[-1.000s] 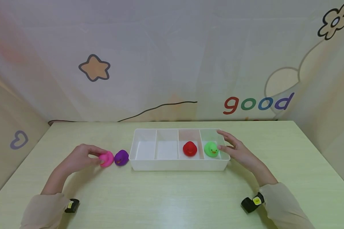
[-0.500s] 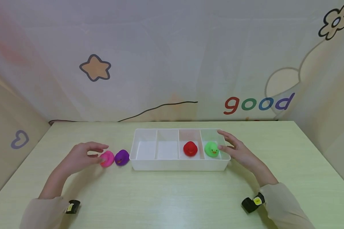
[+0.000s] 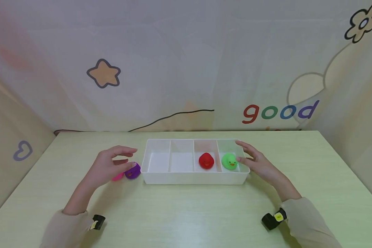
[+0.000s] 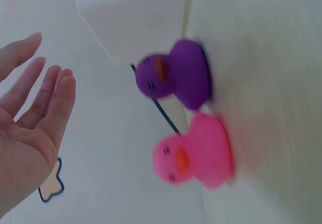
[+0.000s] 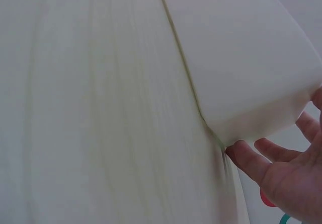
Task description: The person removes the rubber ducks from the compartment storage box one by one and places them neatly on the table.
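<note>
My left hand (image 3: 106, 167) hovers over the ducks with loosely bent fingers, its thumb tip over the purple duck (image 3: 133, 171). Partly behind it is the pink duck (image 3: 118, 177). The left wrist view shows the purple duck (image 4: 187, 75) and pink duck (image 4: 205, 154) side by side, apart from the hand (image 4: 32, 118). My right hand (image 3: 261, 167) grips the right end of the white divided tray (image 3: 193, 178), thumb over the rim; fingers of this hand (image 5: 282, 171) lie against the outer end wall (image 5: 266, 121).
In the tray's third compartment from the left sits a red duck (image 3: 206, 161); a green duck (image 3: 229, 161) is in the rightmost one. The two left compartments hold nothing. A printed cloth (image 3: 179, 69) hangs behind the table (image 3: 179, 213).
My left hand has let go of the pink duck and moved right, over the purple duck. Both ducks remain beside the tray. My right hand has stayed at the tray's end.
</note>
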{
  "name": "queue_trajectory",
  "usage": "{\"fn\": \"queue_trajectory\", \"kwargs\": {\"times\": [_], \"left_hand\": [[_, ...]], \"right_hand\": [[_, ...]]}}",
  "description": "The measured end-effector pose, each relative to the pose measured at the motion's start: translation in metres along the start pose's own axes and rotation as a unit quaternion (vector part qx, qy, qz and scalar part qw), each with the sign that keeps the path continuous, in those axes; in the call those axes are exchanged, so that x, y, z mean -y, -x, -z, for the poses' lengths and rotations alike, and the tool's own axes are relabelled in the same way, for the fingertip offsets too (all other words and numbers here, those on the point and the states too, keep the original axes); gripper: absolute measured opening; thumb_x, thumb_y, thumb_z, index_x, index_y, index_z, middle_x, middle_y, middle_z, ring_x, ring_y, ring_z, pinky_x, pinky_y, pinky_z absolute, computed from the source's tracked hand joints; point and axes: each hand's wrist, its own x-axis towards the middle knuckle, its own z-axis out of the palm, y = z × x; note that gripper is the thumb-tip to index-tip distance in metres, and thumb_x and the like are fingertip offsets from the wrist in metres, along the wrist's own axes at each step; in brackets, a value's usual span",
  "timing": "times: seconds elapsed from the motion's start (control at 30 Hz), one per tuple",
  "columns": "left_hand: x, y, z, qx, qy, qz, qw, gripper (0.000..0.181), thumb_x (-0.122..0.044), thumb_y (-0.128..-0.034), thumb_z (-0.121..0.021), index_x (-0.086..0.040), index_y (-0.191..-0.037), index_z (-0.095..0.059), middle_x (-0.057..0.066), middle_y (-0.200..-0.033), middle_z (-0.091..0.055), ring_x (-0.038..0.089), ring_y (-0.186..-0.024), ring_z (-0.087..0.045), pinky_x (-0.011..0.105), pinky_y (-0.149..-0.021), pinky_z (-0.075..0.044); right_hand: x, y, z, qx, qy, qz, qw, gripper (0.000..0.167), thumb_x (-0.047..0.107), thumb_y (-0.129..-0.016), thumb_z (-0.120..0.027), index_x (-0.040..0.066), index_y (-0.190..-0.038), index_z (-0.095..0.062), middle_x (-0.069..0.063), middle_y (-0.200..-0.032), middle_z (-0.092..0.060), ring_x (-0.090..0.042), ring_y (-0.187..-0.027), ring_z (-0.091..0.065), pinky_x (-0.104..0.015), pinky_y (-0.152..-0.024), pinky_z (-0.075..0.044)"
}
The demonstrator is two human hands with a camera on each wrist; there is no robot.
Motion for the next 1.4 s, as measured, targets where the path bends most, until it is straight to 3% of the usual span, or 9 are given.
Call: {"fn": "queue_trajectory", "kwargs": {"times": [0.4,0.7,1.1,1.4], "left_hand": [[-0.032,-0.026,-0.047,0.031,0.063,-0.044,0.9966,0.035,-0.004,-0.0785,-0.069,0.000,-0.113,-0.061,0.016,-0.115,-0.059,0.033,-0.100,-0.057,0.034,-0.083,-0.050],[-0.048,-0.044,-0.079,0.057,0.070,-0.072,0.9933,0.036,-0.006,-0.0794,-0.069,-0.002,-0.114,-0.061,0.013,-0.114,-0.060,0.032,-0.100,-0.056,0.035,-0.081,-0.051],[-0.058,-0.062,-0.119,0.103,0.045,-0.095,0.9891,0.038,-0.004,-0.0794,-0.068,-0.002,-0.116,-0.060,0.011,-0.114,-0.059,0.030,-0.101,-0.056,0.029,-0.080,-0.051],[-0.060,-0.070,-0.136,0.120,0.011,-0.095,0.9882,0.036,-0.004,-0.0796,-0.068,-0.002,-0.114,-0.061,0.013,-0.110,-0.059,0.029,-0.100,-0.054,0.027,-0.078,-0.051]], "right_hand": [[0.000,0.000,0.000,0.001,-0.001,-0.007,1.0000,0.064,0.032,-0.092,-0.052,0.021,-0.146,-0.019,-0.019,-0.150,-0.008,-0.050,-0.131,-0.013,-0.067,-0.092,-0.027],[-0.001,0.000,0.000,0.000,0.004,-0.007,1.0000,0.065,0.032,-0.092,-0.052,0.021,-0.146,-0.019,-0.019,-0.150,-0.008,-0.050,-0.130,-0.016,-0.066,-0.093,-0.028],[-0.001,0.000,0.000,0.002,-0.012,-0.001,0.9999,0.064,0.030,-0.092,-0.052,0.021,-0.146,-0.019,-0.020,-0.149,-0.008,-0.049,-0.129,-0.021,-0.066,-0.092,-0.029],[-0.001,-0.002,-0.001,0.002,-0.013,0.000,0.9999,0.064,0.030,-0.092,-0.053,0.020,-0.146,-0.020,-0.021,-0.149,-0.008,-0.048,-0.129,-0.021,-0.065,-0.093,-0.029]]}}
